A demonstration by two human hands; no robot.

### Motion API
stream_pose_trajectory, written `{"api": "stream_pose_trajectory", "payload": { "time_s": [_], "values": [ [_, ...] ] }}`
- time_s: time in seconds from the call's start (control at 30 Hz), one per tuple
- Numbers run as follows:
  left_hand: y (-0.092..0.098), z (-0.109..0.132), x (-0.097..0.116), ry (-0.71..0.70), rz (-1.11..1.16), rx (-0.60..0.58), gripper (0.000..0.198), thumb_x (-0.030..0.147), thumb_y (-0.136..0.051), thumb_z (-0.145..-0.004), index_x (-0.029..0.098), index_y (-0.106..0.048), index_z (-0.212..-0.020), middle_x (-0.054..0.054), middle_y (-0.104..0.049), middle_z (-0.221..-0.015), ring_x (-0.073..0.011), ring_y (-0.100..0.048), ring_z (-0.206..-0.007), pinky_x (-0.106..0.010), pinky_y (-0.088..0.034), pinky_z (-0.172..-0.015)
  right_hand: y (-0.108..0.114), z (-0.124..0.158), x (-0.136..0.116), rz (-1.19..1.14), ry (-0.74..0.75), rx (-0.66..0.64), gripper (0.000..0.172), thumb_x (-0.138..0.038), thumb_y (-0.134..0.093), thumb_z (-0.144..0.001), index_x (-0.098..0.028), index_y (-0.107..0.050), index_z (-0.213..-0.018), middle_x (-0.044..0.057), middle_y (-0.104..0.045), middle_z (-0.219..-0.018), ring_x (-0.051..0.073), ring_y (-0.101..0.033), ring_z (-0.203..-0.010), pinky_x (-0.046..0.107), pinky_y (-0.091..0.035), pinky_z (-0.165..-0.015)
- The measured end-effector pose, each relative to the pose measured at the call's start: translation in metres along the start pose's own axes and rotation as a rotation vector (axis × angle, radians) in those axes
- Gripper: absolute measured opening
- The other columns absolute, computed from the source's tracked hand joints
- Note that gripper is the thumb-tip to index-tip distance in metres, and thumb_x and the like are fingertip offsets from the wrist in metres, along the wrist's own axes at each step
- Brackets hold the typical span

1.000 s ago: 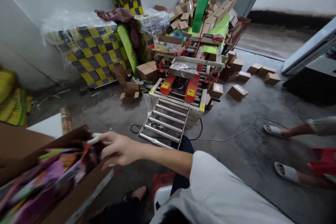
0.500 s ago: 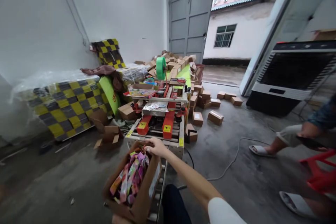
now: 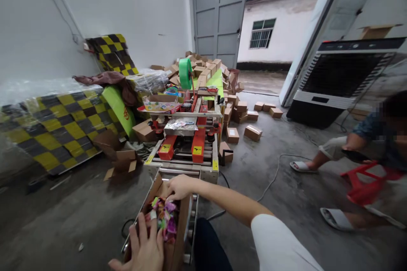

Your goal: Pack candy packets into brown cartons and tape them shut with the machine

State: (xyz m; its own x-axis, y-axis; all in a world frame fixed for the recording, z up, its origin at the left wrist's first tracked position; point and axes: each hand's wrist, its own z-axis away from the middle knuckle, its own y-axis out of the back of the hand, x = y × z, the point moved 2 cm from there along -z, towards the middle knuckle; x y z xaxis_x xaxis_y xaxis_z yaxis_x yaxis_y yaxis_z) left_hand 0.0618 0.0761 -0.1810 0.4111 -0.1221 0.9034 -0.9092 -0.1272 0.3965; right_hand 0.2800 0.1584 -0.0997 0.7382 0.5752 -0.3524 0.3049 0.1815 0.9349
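Note:
An open cardboard box (image 3: 182, 237) full of colourful wrapped packets (image 3: 170, 218) sits on a roller conveyor (image 3: 190, 243) in front of me. My left hand (image 3: 144, 241) lies over the near left part of the box, its fingers spread on top of the packets. At the far end, my right hand (image 3: 180, 187) has bent fingers closed at the box's far flap, just above the packets. Its fingertips are partly hidden. Beyond the box stands a carton sealing machine (image 3: 197, 146) with red side belts and a green tape roll (image 3: 185, 74) on top.
Small closed cartons (image 3: 253, 132) lie on the floor and heap up behind the machine. An open empty carton (image 3: 122, 161) lies at left, near wrapped yellow-black stacks (image 3: 57, 123). A seated person (image 3: 369, 135) by a red stool (image 3: 365, 182), a cable (image 3: 273, 178) and an air cooler (image 3: 337, 80) are at right.
My left hand has come up from under the box's near end onto the packets. My right hand has shifted from the far right corner to the far flap. The view has turned slightly right.

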Motion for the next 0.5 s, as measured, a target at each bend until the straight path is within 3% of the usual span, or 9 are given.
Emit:
{"api": "stream_pose_trajectory", "payload": {
  "time_s": [0.1,0.2,0.27,0.37,0.43,0.5],
  "values": [
    [-0.006,-0.004,-0.008,0.140,0.234,-0.097,0.119,0.061,-0.060,-0.064,0.057,0.022,-0.150,0.010,-0.009,-0.170,-0.0406,-0.048,-0.141,-0.064,-0.052,-0.096,-0.009,-0.008,-0.007,-0.023,-0.082,0.072,0.020,-0.039,-0.066,-0.095,-0.024,-0.078,-0.098,0.001,-0.074,-0.108,0.017,-0.068,-0.096,0.025,-0.035,-0.060],
    [-0.009,-0.005,-0.018,0.248,0.327,-0.191,0.119,0.075,-0.053,-0.065,0.050,0.021,-0.155,0.007,-0.014,-0.170,-0.0395,-0.042,-0.146,-0.061,-0.052,-0.100,-0.022,-0.014,-0.014,-0.066,-0.264,0.210,0.021,-0.039,-0.066,-0.096,-0.019,-0.073,-0.096,0.003,-0.074,-0.104,0.019,-0.068,-0.094,0.026,-0.039,-0.064],
    [-0.009,-0.005,-0.026,0.279,0.375,-0.240,0.120,0.083,-0.049,-0.063,0.048,0.017,-0.157,0.005,-0.022,-0.169,-0.0385,-0.042,-0.146,-0.058,-0.053,-0.100,-0.027,-0.015,-0.017,-0.111,-0.324,0.346,0.024,-0.040,-0.067,-0.095,-0.018,-0.069,-0.105,0.005,-0.073,-0.108,0.019,-0.068,-0.093,0.027,-0.044,-0.071],
    [-0.009,-0.004,-0.038,0.256,0.422,-0.264,0.119,0.084,-0.048,-0.063,0.048,0.011,-0.159,0.005,-0.028,-0.167,-0.0362,-0.041,-0.147,-0.056,-0.053,-0.101,-0.027,-0.015,-0.022,-0.148,-0.161,0.385,0.020,-0.029,-0.060,-0.099,-0.018,-0.068,-0.114,0.005,-0.072,-0.116,0.016,-0.067,-0.103,0.025,-0.046,-0.087],
    [-0.008,-0.005,-0.042,0.233,0.436,-0.250,0.111,0.079,-0.048,-0.065,0.052,0.003,-0.160,0.008,-0.031,-0.166,-0.0324,-0.040,-0.149,-0.054,-0.052,-0.105,-0.023,-0.012,-0.025,-0.149,-0.039,0.288,0.023,-0.023,-0.050,-0.103,-0.021,-0.072,-0.110,0.001,-0.075,-0.115,0.014,-0.067,-0.108,0.023,-0.045,-0.089],
    [-0.010,-0.008,-0.042,0.239,0.498,-0.226,0.101,0.075,-0.047,-0.067,0.057,-0.007,-0.158,0.012,-0.035,-0.164,-0.0283,-0.039,-0.150,-0.049,-0.050,-0.109,-0.020,-0.008,-0.030,-0.121,0.013,0.204,0.025,-0.032,-0.052,-0.104,-0.024,-0.075,-0.108,-0.001,-0.077,-0.111,0.016,-0.067,-0.108,0.024,-0.046,-0.086]
  ]
}}
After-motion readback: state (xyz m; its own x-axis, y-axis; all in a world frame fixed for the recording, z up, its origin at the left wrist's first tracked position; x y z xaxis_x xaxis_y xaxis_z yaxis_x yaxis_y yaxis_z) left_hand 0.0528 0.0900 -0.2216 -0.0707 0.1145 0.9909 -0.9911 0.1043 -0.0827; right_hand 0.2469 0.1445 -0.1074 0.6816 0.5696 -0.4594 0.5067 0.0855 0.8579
